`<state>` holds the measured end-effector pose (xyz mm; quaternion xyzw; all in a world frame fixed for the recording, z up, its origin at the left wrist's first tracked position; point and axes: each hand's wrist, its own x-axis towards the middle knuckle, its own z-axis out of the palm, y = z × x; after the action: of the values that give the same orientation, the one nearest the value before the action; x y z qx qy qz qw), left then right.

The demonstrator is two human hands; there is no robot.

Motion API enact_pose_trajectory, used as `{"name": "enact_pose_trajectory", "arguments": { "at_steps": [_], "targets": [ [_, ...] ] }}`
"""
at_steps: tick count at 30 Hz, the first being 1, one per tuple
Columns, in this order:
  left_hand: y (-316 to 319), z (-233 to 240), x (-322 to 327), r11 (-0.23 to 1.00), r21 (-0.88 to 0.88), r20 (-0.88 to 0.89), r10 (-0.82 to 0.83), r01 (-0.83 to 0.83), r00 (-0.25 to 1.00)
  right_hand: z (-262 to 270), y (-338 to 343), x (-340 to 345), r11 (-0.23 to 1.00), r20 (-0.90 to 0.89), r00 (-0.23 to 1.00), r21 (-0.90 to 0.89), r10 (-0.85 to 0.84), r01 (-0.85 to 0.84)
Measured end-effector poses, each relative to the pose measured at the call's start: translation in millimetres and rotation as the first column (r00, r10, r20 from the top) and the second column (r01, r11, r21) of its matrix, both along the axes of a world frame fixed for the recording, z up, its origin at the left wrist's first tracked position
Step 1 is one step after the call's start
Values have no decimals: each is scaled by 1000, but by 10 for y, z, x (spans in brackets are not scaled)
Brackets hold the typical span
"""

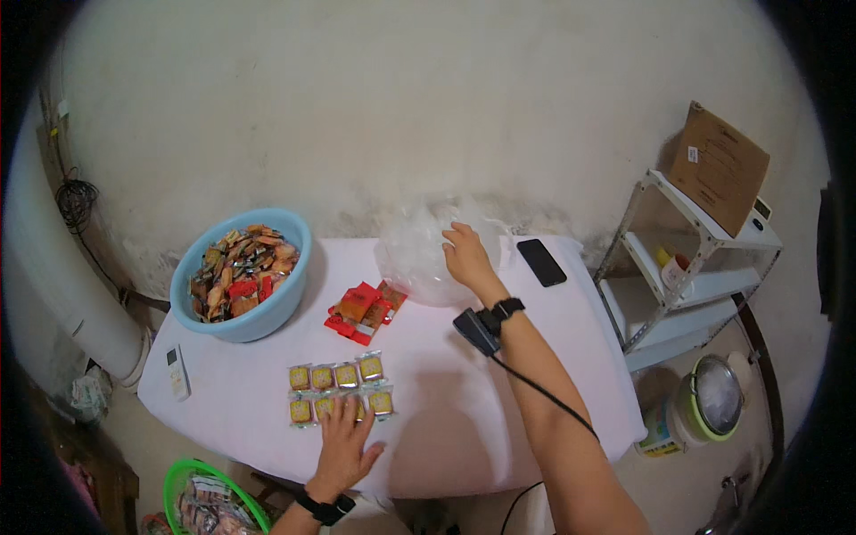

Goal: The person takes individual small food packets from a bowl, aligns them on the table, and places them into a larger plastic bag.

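Note:
Two rows of small wrapped yellow snacks [346, 376] lie near the front of the cloth-covered table [254, 408]. Fingers apart, my left hand [344, 441] rests on the front row and covers part of it. My right hand [468, 257] is over a heap of clear plastic bags [418, 261] at the back; its fingers are slightly bent, and whether they pinch the plastic cannot be told. Between the snacks and the bags lies a small pile of red-and-clear snack packets [364, 311]. A light blue basin [294, 301] full of wrapped snacks stands at the back left.
A black smartphone [542, 262] lies at the back right, a white remote control [177, 374] at the left edge. A metal shelf [715, 247] bearing a cardboard box [721, 167] stands right. A green basket [175, 478] of packets is below left. A cable hangs from my right wrist device.

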<state>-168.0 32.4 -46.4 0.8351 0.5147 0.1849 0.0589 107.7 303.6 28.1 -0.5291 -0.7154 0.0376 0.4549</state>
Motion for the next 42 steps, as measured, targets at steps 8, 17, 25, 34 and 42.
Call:
{"name": "enact_pose_trajectory", "arguments": {
  "at_steps": [8, 17, 25, 34, 42],
  "targets": [
    [5, -128, -26, 997, 78, 55, 12, -16, 998, 49, 630, -126, 962, 516, 856, -240, 16, 127],
    [-41, -97, -26, 992, 125, 72, 21, -30, 997, 403, 72, -51, 984, 502, 865, -164, 28, 63],
    [-23, -80, 64, 982, 190, 127, -1, -23, 992, 456, -1366, 435, 941, 245, 970, 325, 15, -96],
    [6, 183, 382, 999, -39, 728, 11, 26, 685, 16, -2595, 223, 941, 72, 967, 224, 246, -256],
    [-87, 559, 575, 691, -544, 823, 327, 477, 465, -209, -3202, -43, 905, 241, 897, 126, 369, -406]
  ]
}}
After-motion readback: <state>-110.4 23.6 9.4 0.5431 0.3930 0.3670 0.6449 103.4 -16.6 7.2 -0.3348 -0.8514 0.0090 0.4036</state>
